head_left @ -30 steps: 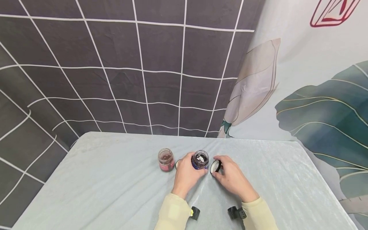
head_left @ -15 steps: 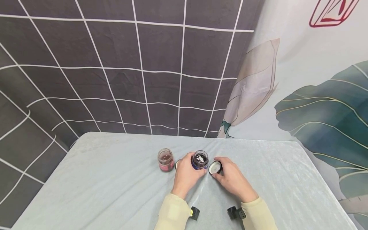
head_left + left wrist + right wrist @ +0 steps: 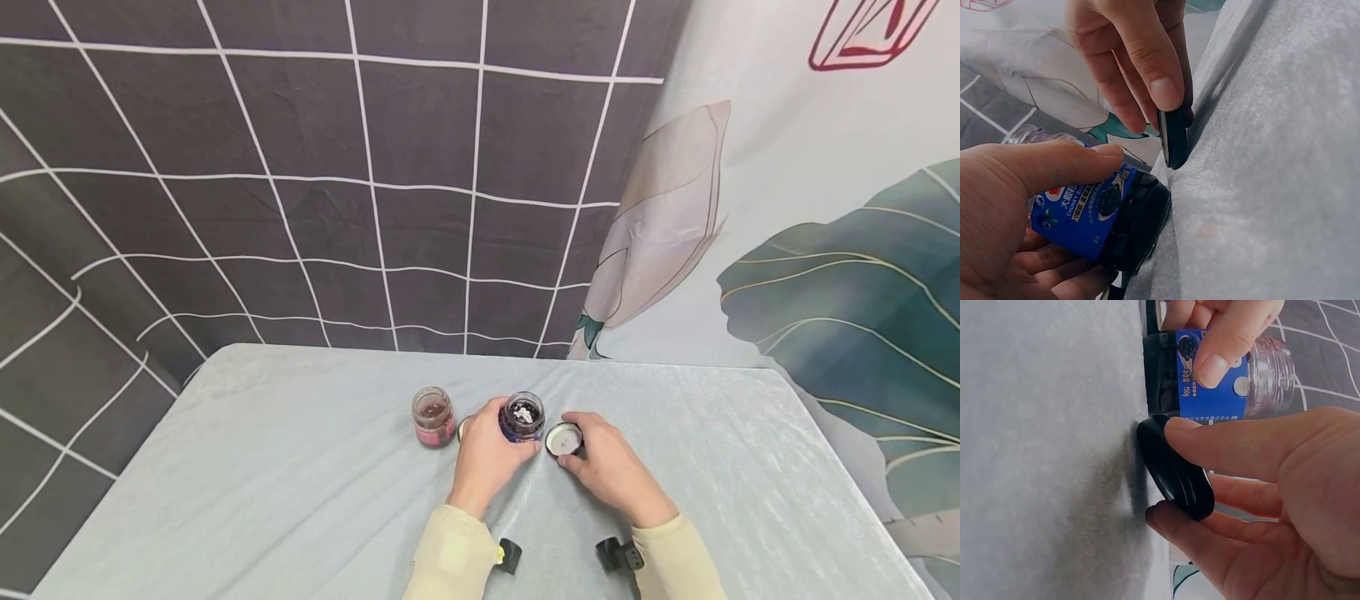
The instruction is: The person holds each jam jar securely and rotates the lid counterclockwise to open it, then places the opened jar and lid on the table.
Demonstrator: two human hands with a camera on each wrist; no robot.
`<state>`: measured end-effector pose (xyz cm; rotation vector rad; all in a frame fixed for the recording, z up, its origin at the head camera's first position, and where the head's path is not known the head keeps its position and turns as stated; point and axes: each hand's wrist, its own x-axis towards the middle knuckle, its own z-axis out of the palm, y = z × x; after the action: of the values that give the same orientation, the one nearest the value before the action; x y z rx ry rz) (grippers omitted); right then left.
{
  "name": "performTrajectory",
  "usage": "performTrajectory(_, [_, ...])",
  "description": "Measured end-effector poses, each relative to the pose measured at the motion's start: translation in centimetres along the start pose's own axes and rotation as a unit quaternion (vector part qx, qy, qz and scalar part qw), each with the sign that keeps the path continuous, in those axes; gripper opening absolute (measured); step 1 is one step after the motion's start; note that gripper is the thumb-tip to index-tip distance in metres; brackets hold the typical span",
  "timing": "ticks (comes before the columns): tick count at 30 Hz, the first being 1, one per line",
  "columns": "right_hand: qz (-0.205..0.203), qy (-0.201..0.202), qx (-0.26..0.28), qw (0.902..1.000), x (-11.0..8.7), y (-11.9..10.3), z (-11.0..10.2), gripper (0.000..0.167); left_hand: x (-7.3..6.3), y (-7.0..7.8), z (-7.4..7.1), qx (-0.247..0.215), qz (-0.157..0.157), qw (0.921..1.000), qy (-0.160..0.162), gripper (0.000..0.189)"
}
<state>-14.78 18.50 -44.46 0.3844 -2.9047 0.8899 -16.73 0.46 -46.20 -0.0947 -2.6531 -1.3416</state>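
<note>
A glass jam jar (image 3: pixel 522 416) with a blue label stands uncapped on the cloth, dark inside with some white bits on top. My left hand (image 3: pixel 486 457) grips it from the left, thumb across the label (image 3: pixel 1085 212). Just right of the jar, my right hand (image 3: pixel 611 462) pinches a round lid (image 3: pixel 564 439) by its rim. The lid's pale inner side faces up in the head view. Its black outer side (image 3: pixel 1175 469) shows in the right wrist view, close to the cloth and slightly tilted.
Left of my left hand stands another uncapped glass jar (image 3: pixel 433 417), pink-labelled, with reddish-brown contents. A second lid (image 3: pixel 462 427) lies beside it, mostly hidden by my left hand. The table wears a pale cloth (image 3: pixel 262 467); a dark gridded curtain (image 3: pixel 322 225) hangs behind.
The lid in my right hand has turned from standing steeply to lying nearly flat, inner side up. The left hand and the blue-labelled jar have stayed in place.
</note>
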Motion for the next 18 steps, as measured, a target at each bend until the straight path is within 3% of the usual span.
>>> performTrajectory(18, [-0.003, 0.003, -0.012, 0.9999, -0.05, -0.02, 0.38, 0.053, -0.02, -0.15, 0.08, 0.009, -0.002, 1.0, 0.0, 0.063])
